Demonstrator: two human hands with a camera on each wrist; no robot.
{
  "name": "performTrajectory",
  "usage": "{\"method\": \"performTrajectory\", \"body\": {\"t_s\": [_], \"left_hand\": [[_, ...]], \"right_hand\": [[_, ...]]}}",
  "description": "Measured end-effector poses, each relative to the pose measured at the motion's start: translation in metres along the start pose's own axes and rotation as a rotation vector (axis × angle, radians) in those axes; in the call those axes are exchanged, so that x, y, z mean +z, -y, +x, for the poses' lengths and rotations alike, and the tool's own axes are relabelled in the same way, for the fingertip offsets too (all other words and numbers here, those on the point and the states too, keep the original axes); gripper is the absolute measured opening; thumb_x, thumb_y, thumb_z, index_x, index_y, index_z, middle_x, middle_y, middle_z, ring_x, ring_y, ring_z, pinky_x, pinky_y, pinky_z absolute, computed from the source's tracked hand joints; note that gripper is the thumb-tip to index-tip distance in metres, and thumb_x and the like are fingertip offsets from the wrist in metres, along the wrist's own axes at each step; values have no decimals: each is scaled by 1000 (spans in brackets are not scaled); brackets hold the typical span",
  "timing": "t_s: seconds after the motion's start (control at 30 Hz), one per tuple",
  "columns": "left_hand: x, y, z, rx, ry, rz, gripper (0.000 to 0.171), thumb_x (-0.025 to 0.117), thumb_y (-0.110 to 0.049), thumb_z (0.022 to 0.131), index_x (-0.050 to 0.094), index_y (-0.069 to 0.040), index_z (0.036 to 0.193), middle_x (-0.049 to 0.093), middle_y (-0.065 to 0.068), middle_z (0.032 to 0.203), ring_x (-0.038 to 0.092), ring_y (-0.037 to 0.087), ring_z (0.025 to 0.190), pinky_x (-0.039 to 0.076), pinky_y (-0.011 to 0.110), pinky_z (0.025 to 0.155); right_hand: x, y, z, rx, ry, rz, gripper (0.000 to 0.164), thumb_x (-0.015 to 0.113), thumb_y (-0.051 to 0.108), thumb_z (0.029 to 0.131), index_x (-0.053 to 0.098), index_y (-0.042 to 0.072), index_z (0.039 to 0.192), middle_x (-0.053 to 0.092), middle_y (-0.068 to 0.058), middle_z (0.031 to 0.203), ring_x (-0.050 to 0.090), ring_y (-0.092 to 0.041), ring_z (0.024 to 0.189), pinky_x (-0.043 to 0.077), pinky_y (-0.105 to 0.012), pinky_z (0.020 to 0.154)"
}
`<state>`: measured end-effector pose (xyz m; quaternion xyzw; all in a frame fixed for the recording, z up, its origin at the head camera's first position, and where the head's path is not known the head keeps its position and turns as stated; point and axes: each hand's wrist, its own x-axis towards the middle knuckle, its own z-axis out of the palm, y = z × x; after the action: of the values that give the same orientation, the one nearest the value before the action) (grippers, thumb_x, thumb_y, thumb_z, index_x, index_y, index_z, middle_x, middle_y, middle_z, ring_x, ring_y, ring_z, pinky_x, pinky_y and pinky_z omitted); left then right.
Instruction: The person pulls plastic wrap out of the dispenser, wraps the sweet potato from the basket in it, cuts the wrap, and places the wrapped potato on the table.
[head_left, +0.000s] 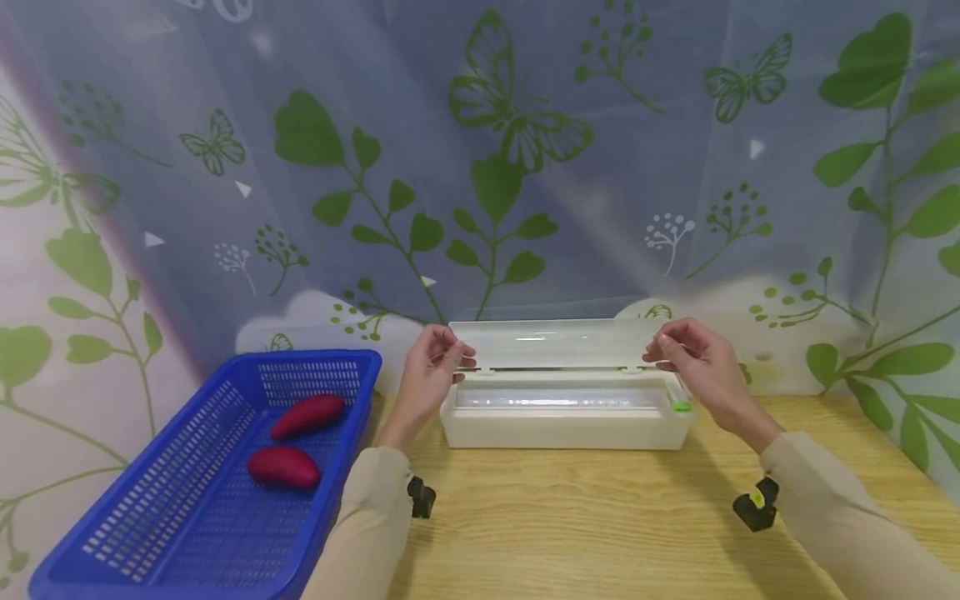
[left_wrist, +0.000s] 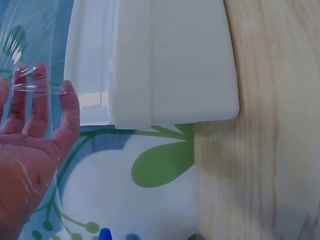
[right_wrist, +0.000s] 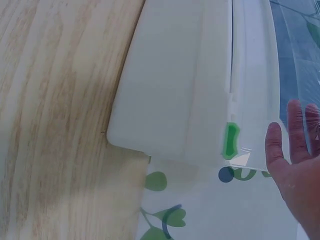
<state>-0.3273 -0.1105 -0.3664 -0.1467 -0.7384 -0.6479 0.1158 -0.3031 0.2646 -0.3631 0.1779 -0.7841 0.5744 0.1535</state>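
A white cling film dispenser box (head_left: 566, 435) sits on the table with its lid (head_left: 551, 343) raised at the back. Inside lies a shiny roll of film (head_left: 562, 399), and a green slider (head_left: 681, 407) sits at the right end. My left hand (head_left: 433, 367) pinches clear cling film (left_wrist: 27, 50) between thumb and fingers, above the box's left end. Over the right end, my right hand (head_left: 697, 362) pinches the film's other side. Thin creases in the film (right_wrist: 307, 75) run from the right fingers. In the head view the sheet between the hands barely shows.
Left of the box stands a blue plastic basket (head_left: 367, 408) with two dark red, sweet-potato-shaped items (head_left: 283, 467) in it. A curtain (head_left: 600, 208) printed with leaves and butterflies hangs behind the wooden table (head_left: 570, 525). Black wrist mounts (head_left: 756, 505) sit at both sleeves.
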Motion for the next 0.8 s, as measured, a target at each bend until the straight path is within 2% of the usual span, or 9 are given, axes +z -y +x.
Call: {"method": "performTrajectory", "body": {"t_s": [0.13,0.4,0.63,0.8], "left_hand": [[-1,-4,0,19,8,-7,6,54,-5,105,50,-9,103,69,33,110,72,14,84,59,42,74],[-5,-13,-2,57,30,20,5,52,-7,106,49,-4,109,70,29,110,73,16,88,59,52,80],[-7,-18,-1,70,38,21,6,51,-9,107,49,-4,110,69,29,111,74,24,92,59,49,80],[-8,-23,0,81,37,9,6,52,-9,106,48,-4,109,71,22,107,73,27,93,60,49,78]], "right_hand": [[-1,3,1,-10,-7,25,24,54,18,107,56,-5,115,71,5,96,73,-4,90,60,-22,81],[-4,9,2,-28,-7,93,18,55,17,106,58,0,112,71,5,94,73,-5,88,61,-22,78],[-5,14,2,-34,-9,107,20,56,17,106,58,-1,114,71,6,95,74,-5,88,61,-22,77],[-6,19,3,-29,-18,112,20,56,18,106,58,0,114,71,5,95,73,-5,88,61,-22,78]]}}
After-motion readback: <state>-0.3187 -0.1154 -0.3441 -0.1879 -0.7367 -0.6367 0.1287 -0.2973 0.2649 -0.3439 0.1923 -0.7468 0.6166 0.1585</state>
